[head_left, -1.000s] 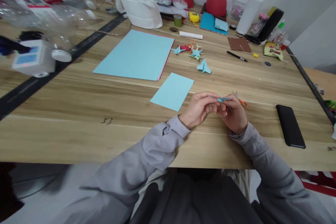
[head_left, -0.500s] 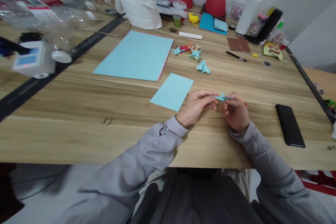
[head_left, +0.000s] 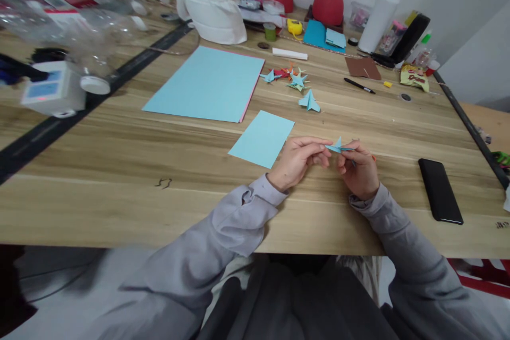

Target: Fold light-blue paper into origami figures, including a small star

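Parting slightly, the left hand and right hand each pinch an end of the folded blue paper, its long axis running nine to three o'clock between them.

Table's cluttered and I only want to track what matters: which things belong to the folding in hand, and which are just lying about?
In hand: folded blue piece, pinched between left hand and right hand; small blue sheet; large blue sheet; finished paper figures.
Lying about: phone; pen; brown card; paper towel roll; plastic bottles.
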### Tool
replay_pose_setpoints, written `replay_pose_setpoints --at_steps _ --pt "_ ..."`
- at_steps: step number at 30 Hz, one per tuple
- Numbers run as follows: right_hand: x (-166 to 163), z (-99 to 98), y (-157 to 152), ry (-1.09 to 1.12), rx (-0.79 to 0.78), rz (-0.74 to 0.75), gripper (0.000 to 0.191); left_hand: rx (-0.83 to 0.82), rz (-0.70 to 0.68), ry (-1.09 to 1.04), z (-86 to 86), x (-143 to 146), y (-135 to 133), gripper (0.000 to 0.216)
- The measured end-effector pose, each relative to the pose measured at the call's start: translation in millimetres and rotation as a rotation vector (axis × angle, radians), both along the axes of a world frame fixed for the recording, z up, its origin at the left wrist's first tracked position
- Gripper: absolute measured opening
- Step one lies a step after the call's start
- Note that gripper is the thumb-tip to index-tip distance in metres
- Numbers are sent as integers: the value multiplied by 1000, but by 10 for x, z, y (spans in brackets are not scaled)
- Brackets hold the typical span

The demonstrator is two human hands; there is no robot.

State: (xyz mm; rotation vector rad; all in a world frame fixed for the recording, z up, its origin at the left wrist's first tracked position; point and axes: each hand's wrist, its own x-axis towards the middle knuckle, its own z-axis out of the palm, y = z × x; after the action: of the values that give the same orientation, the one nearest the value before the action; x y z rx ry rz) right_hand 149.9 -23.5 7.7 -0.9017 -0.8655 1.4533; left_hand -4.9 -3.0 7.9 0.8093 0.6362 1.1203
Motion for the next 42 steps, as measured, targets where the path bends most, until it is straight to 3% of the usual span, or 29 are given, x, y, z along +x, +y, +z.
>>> replay_pose_setpoints --at_steps 31,34,39,42 --pt "20 0 5 -15 13 -15 12 -5 50 -53 -16 -11 15 19" --pt "19 -1 -3 -55 38 -29 11 -50 9 -48 -18 -2 1 22" --pt "-21 1 -49 -120 110 8 7 -13 -186 14 -3 48 -57 34" --pt "-16 -27 -60 -165 148 26 6 -11 -180 -3 6 51 -72 34"
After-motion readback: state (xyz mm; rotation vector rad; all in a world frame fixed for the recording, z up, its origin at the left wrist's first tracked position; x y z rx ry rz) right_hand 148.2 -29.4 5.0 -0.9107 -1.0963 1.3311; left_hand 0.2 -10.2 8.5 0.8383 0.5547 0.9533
